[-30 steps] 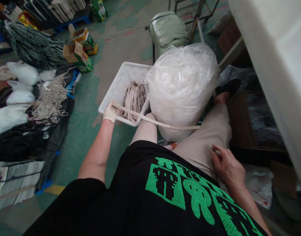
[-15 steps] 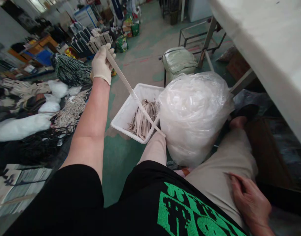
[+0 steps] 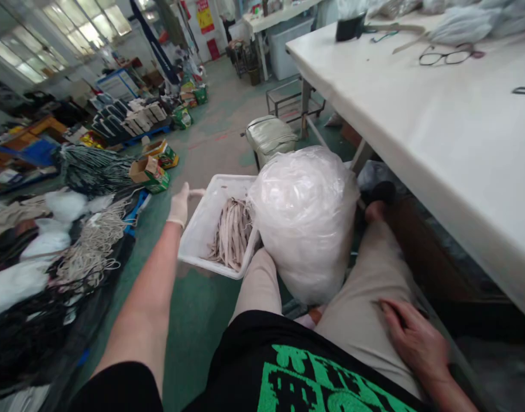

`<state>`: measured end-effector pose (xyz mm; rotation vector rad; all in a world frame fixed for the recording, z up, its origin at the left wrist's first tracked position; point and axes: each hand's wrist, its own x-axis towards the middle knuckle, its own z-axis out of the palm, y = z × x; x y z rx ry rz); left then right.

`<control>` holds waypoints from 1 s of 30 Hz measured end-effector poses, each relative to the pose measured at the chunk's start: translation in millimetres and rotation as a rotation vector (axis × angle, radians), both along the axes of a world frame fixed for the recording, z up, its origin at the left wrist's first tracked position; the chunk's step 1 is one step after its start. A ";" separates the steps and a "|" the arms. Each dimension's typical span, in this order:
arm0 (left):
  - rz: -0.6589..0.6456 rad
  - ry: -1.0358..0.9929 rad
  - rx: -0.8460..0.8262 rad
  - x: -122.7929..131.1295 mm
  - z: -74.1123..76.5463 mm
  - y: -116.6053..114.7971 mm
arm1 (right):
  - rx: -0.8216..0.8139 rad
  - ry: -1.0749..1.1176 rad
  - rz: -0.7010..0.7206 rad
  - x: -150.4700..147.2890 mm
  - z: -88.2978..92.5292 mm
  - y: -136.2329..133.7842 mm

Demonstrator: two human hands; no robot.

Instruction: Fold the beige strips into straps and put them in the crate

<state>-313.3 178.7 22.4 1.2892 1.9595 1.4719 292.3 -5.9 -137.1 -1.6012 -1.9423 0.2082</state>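
My left hand, in a pale glove, reaches out beside the left rim of a white plastic bin. Its thumb points up and a finger stretches toward the rim; no strip shows in it. I cannot tell whether it touches the bin. Inside the bin lies a bundle of beige flat strips. My bare right hand rests on my right thigh with its fingers curled; what they hold, if anything, is hidden. A large clear plastic bag with whitish contents stands between my knees, against the bin.
On the right, a white table carries glasses and bags. A wrapped bale sits beyond the plastic bag. Cord bundles, white sacks and open cartons line the floor at left.
My left hand has come down toward the bin's left side, and the long strip it held is no longer seen in it. The view has tilted up and right. My right hand stays on the thigh.
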 end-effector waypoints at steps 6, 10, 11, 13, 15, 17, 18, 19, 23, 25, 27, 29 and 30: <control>-0.018 -0.069 -0.249 64.8 -98.0 -52.6 | -0.003 0.014 -0.024 -7.7 12.1 1.1; -0.270 0.137 -0.091 137.8 -96.4 -8.0 | -0.040 0.027 -0.029 -7.6 11.0 0.7; -0.336 0.227 -0.056 157.5 -92.8 8.8 | -0.050 0.032 -0.035 -7.5 10.2 0.4; -0.430 0.386 -0.066 195.9 -87.2 42.9 | -0.060 0.043 -0.050 -7.4 8.6 -0.4; -0.425 0.514 -0.174 229.5 -86.5 73.0 | -0.058 0.053 -0.066 -7.6 7.5 -1.5; -0.326 0.563 -0.362 255.0 -91.4 95.7 | -0.053 0.056 -0.074 -7.9 6.8 -2.6; -0.273 0.557 -0.448 264.4 -95.4 103.9 | -0.046 0.058 -0.076 -8.0 6.5 -3.1; -0.232 0.538 -0.512 271.6 -99.8 110.1 | -0.037 0.059 -0.075 -8.1 6.1 -3.5; -0.199 0.463 -0.550 285.1 -115.5 118.3 | -0.006 0.070 -0.071 -8.1 4.3 -4.7; -0.191 0.420 -0.534 285.0 -118.3 115.4 | -0.003 0.078 -0.073 -7.9 3.8 -5.3; -0.185 0.370 -0.499 280.1 -116.3 109.1 | -0.005 0.090 -0.081 -7.8 4.1 -5.7; -0.185 0.320 -0.441 269.8 -110.0 99.4 | -0.015 0.106 -0.089 -8.2 5.2 -5.6; -0.184 0.295 -0.408 262.8 -105.8 93.2 | -0.020 0.113 -0.093 -8.6 5.9 -5.4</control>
